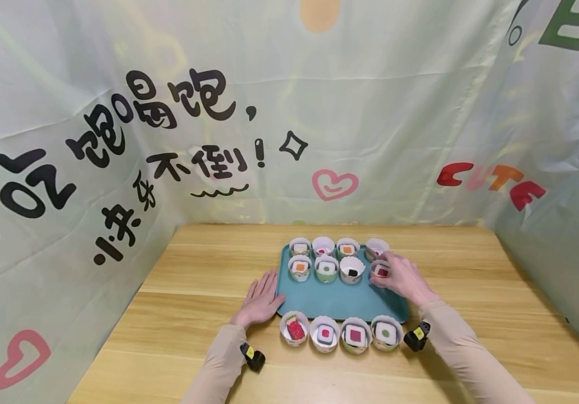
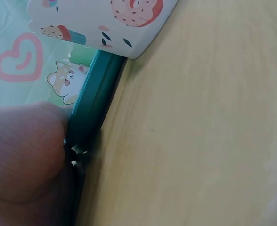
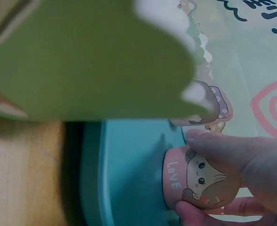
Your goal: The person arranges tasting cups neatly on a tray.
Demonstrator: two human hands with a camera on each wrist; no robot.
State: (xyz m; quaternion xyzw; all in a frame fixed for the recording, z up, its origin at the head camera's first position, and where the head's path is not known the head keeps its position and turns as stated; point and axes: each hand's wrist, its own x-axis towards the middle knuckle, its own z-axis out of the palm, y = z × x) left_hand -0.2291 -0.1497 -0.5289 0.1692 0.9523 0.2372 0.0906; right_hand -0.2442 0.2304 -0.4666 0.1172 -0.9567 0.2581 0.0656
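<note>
My right hand (image 1: 406,279) grips a small pink paper cup (image 3: 174,175) with a girl's face and the word "LOVE" on it, at the right side of a teal tray (image 1: 334,300). Inside that cup is a sushi-like piece (image 1: 382,271) with a dark red centre. Another cup (image 1: 377,247) stands just behind the held one. Fingers straight, my left hand (image 1: 258,298) lies flat by the tray's left edge, its thumb against the rim (image 2: 97,94).
Two rows of cups stand on the tray's far half, among them a cup (image 1: 351,270) with a black piece. Along the near edge several more cups, such as one holding a red-topped piece (image 1: 296,328), line up. Printed cloth (image 1: 370,112) walls the wooden table (image 1: 198,269).
</note>
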